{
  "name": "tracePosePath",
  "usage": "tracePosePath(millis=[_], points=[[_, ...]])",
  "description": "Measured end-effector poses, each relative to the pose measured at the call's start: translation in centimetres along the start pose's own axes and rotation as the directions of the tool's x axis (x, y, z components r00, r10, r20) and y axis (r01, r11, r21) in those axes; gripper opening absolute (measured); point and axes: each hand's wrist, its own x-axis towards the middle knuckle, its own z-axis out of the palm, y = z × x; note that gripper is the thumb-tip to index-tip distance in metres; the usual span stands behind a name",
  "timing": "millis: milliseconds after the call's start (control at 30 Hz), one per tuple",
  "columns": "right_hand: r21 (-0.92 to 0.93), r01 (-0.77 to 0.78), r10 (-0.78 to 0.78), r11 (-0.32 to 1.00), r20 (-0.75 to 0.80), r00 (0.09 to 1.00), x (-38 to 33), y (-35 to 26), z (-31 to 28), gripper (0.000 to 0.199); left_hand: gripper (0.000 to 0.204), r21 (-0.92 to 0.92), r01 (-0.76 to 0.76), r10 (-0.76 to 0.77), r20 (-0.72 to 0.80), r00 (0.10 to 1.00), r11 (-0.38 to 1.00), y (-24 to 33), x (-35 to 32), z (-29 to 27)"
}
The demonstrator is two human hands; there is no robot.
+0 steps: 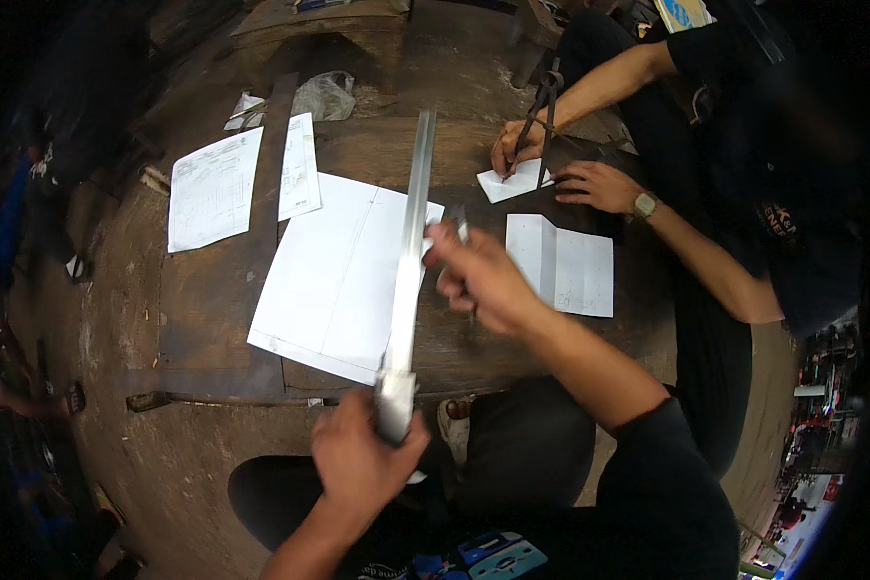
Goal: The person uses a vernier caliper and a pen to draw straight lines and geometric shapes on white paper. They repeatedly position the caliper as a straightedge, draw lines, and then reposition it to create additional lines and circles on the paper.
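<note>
My left hand (365, 447) is closed around the grey block-like head at the near end of a long metal ruler (418, 208). Its shiny blade slants up and away over a large white sheet (331, 266) bearing drawn lines. Close to the blade's right side is my right hand (488, 278), fingers curled and blurred by motion. Something thin and greyish shows at its fingers, too smeared to name. Whether those fingertips touch the blade, I cannot tell. The large sheet lies on a dark wooden table (208, 333).
Printed drawing sheets (215, 188) lie at the left, with a clear plastic bag (324, 95) behind. Across the right side, a co-worker's hands (517, 147) rest at a small folded paper (514, 182) beside dark calipers (548, 106). A creased sheet (561, 266) lies nearer.
</note>
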Motion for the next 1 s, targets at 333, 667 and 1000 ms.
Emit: tracePosePath(millis=[333,667,1000], points=[[0.018,0.035,-0.033,0.999,-0.120,0.992,-3.6,-0.1,-0.1,0.033,0.073,0.378,0.018,-0.042,0.055,0.998,0.926,-4.1,14.8,3.6],[-0.088,-0.009,-0.007,0.996,-0.170,0.985,-4.7,0.1,-3.2,0.036,0.080,0.347,-0.316,0.116,0.492,0.863,0.883,-4.9,14.2,5.7],[-0.028,-0.075,0.074,0.997,-0.057,0.996,-3.2,2.5,-4.6,0.039,0.079,0.337,-0.526,0.282,0.561,0.778,0.781,-6.6,18.3,3.0]])
